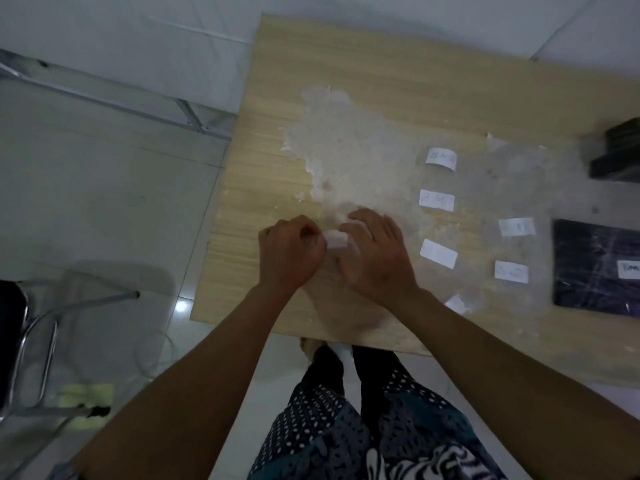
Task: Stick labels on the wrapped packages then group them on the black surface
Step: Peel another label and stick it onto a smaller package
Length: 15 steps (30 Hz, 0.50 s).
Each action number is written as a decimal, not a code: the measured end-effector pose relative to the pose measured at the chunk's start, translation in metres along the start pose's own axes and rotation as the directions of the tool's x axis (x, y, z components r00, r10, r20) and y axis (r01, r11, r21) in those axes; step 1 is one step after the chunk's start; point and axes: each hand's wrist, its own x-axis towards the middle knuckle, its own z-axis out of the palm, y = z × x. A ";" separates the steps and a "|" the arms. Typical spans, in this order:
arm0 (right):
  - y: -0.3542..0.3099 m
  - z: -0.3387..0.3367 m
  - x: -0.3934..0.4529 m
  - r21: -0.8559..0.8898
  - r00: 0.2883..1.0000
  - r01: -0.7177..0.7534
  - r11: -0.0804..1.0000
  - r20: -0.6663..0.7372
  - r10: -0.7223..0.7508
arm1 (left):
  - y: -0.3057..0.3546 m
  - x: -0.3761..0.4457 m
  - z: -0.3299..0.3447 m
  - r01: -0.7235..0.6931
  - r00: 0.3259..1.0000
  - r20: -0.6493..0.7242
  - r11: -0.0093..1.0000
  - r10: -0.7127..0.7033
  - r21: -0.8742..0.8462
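While your left hand (291,252) pinches the label (335,240), your right hand (375,251) lies spread on the package (346,299) — steadying it on the bench (346,64) for sticking.

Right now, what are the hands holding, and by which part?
Left hand pinches a small white paper label by its left end; right hand lies over its right end.

We see a counter (346,64) of pale wood-grain laminate, matt, with a rough whitish patch (332,147) where the finish looks scraped. White paper labels (438,253) lie on clear, glossy plastic film (512,188). At the right edge, a dark package (588,268) shines under wrinkled wrap, perhaps cling film. The chair (38,341) is polished metal.
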 end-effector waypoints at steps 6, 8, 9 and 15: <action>-0.008 -0.010 0.001 -0.097 0.995 0.023 0.995 -0.099 -0.033 | 0.031 0.011 -0.024 0.248 0.969 0.088 0.878 -0.232 -0.409; -0.013 -0.015 0.004 -0.068 0.983 0.006 0.998 -0.181 -0.018 | 0.041 0.008 -0.031 0.256 0.967 0.139 0.836 -0.215 -0.485; -0.015 -0.019 0.006 -0.056 0.976 -0.002 0.998 -0.218 -0.010 | 0.047 0.007 -0.034 0.251 0.968 0.153 0.822 -0.201 -0.512; -0.017 -0.045 0.007 0.264 0.897 -0.231 0.937 -0.315 0.310 | 0.068 0.001 -0.033 0.207 0.978 0.124 0.772 -0.165 -0.600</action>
